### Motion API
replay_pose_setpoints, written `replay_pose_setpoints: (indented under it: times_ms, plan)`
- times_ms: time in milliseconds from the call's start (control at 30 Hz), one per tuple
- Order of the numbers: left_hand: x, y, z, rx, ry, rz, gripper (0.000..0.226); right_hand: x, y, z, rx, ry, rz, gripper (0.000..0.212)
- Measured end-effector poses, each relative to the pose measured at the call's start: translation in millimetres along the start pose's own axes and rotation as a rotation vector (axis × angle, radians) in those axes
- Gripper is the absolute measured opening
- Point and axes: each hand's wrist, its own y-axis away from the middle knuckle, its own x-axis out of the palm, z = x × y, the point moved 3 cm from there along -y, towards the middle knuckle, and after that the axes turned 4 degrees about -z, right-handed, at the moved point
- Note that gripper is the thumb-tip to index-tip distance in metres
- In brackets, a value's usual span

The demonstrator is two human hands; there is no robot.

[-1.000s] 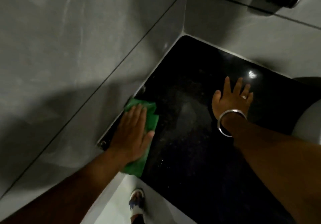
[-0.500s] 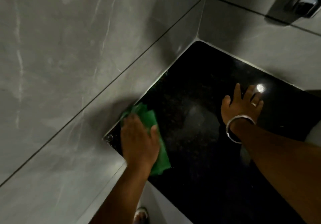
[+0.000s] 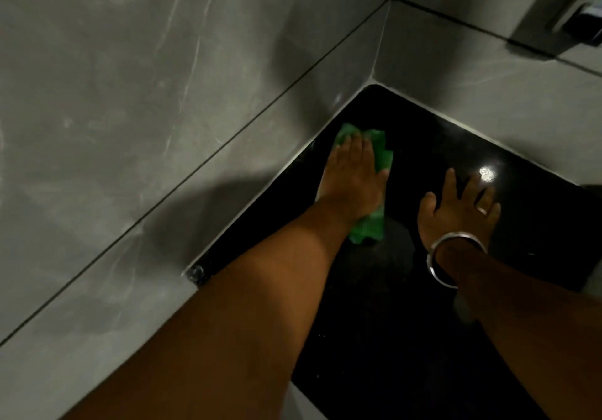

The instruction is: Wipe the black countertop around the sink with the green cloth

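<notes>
Left hand (image 3: 351, 182) grip flat on green cloth (image 3: 369, 227), right hand (image 3: 459, 211) splayed on black countertop (image 3: 407, 338).

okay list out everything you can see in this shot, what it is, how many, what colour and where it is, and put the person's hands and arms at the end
countertop: one, glossy black, fills the corner between the two walls, with a bright light reflection near its back edge
cloth: one, green, crumpled flat on the countertop next to the left wall, under the left hand
wall tiles: grey with pale veins and dark joint lines, on the left and at the back
fixture: one, dark and shiny, on the back wall at top right; cannot tell what it is
bangle: one, silver, on the right wrist
ring: one, pale, on a right finger
left hand: palm down, pressing on the cloth
right hand: fingers spread, flat on the bare countertop
forearms: two, bare, reaching in from the bottom
</notes>
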Motion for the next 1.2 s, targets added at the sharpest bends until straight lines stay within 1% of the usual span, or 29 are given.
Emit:
replay_pose_setpoints:
  times_ms: [100, 167, 267, 367, 400, 500, 600, 667, 700, 733, 767, 800, 833, 900, 933, 967, 1000, 1033, 1067, 1133, 1200]
  plan:
    - [-0.3, -38.8, -7.3, -0.255, 0.088, -0.021, 0.083, 0.6, -0.9, -1.9, -0.009, 0.008, -0.031, 0.063]
    - [-3.2, -40.3, -6.0, -0.341, 0.147, -0.047, 0.086, 0.7, -0.3, -2.8, -0.011, 0.016, -0.023, 0.062]
    - [-10.9, -1.1, 14.1, -0.349, 0.191, -0.111, 0.087, -1.4, 0.1, -2.8, -0.018, 0.016, -0.021, 0.063]
    - [-21.0, 80.1, 49.9, -0.319, 0.146, -0.209, 0.083, -2.6, 1.8, -2.4, -0.006, 0.017, 0.005, 0.064]
    - [-23.8, 111.5, 64.8, -0.309, 0.137, -0.210, 0.082, -2.5, 2.3, -1.6, -0.007, 0.022, 0.009, 0.064]
    - [-30.9, 203.8, 111.4, -0.291, 0.040, -0.120, 0.079, -2.5, 4.8, -1.4, -0.016, 0.004, 0.013, 0.066]
    - [-30.5, 248.3, 142.9, -0.190, -0.044, -0.107, 0.076, -1.2, 4.3, -3.7, -0.017, 0.011, 0.037, 0.067]
    - [-26.9, 250.9, 143.4, -0.170, -0.083, -0.138, 0.077, -0.5, 2.2, -3.2, -0.025, 0.011, 0.044, 0.068]
    - [-25.0, 252.4, 133.2, -0.162, -0.114, -0.163, 0.076, 0.5, 1.6, -2.7, -0.027, 0.002, 0.043, 0.068]
    - [-18.0, 255.1, 112.7, -0.127, -0.150, -0.194, 0.075, 0.7, 1.1, -2.1, -0.025, -0.011, 0.040, 0.068]
    - [-7.9, 263.7, 80.4, -0.053, -0.174, -0.211, 0.073, 0.7, 1.6, -2.7, -0.025, -0.020, 0.039, 0.068]
    - [7.0, 278.0, 37.2, 0.064, -0.176, -0.202, 0.072, 0.1, 2.1, -2.9, -0.026, -0.021, 0.038, 0.068]
    - [24.5, 296.7, -10.7, 0.199, -0.152, -0.152, 0.074, -0.4, 2.7, -3.4, -0.027, -0.023, 0.038, 0.068]
    - [45.8, 337.0, -92.0, 0.426, -0.042, 0.023, 0.076, -3.1, 3.2, -3.6, -0.030, -0.025, 0.049, 0.067]
    - [48.0, 349.0, -108.7, 0.504, -0.012, 0.095, 0.073, -3.0, 2.8, -2.4, -0.037, -0.019, 0.053, 0.067]
    - [47.5, 351.6, -107.8, 0.567, 0.022, 0.144, 0.070, -2.8, 2.1, -1.5, -0.041, -0.013, 0.056, 0.067]
    - [42.8, 346.7, -91.0, 0.623, 0.055, 0.166, 0.069, -2.6, 2.0, -2.1, -0.038, -0.007, 0.059, 0.067]
    - [33.0, 337.8, -63.2, 0.642, 0.060, 0.171, 0.070, -3.5, 2.7, -2.3, -0.039, -0.001, 0.060, 0.067]
    - [23.8, 324.9, -28.2, 0.623, 0.012, 0.156, 0.071, -4.0, 2.5, -2.3, -0.045, -0.001, 0.058, 0.067]
    - [-2.6, 294.4, 51.7, 0.510, -0.157, 0.054, 0.074, -4.3, 3.2, -3.5, -0.052, -0.010, 0.065, 0.068]
    - [-25.9, 266.6, 116.9, 0.414, -0.234, 0.031, 0.072, -4.2, 3.9, -7.8, -0.031, -0.021, 0.069, 0.069]
